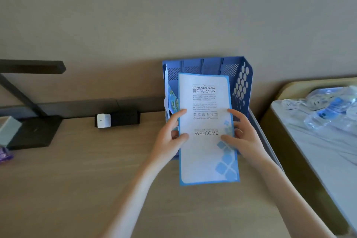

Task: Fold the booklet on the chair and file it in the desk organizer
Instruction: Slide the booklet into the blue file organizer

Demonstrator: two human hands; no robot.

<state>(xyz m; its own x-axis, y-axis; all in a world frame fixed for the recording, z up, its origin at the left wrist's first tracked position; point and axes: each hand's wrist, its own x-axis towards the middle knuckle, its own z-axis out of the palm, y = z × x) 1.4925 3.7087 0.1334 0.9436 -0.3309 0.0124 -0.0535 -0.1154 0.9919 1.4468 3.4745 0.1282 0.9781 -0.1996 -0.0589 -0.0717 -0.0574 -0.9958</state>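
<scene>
The booklet (206, 127) looks already folded flat, cover up, so that part seems done. The left hand (170, 137) and right hand (243, 135) each pinch a long edge of it, holding it just in front of the blue desk organizer (242, 81) at the desk's (77, 179) back right corner. Filing is what remains: it is not yet in a slot.

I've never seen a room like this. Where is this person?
Probably a hotel room. The booklet in both hands reads "Hilton Garden Inn" and "Guest Service Directory", and there is a desk with a lamp and what looks like a bed alongside.
</scene>
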